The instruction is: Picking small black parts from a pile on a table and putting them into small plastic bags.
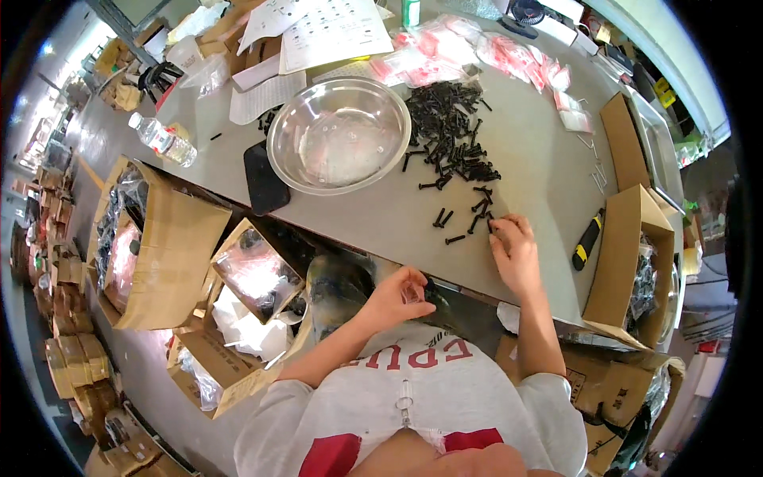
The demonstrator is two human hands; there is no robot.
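Observation:
My left hand [395, 300] is closed at the table's front edge, its fingers curled round a small clear plastic bag [412, 294]. Further right, my right hand [517, 250] reaches over the tabletop with thumb and fingers drawn together on a black screw [490, 226]. Several loose black screws [455, 238] lie just left of those fingertips. Behind them spreads a big heap of black screws [449, 119]. To the heap's left stands a wide steel bowl [282, 151] with clear plastic in it.
Red-and-clear plastic bags [433, 52] and printed sheets [334, 36] lie at the back. A black phone [265, 179] and a water bottle [163, 139] sit at left. At right are a yellow-black utility knife [588, 238], long silver pins [598, 171] and an open carton [616, 270].

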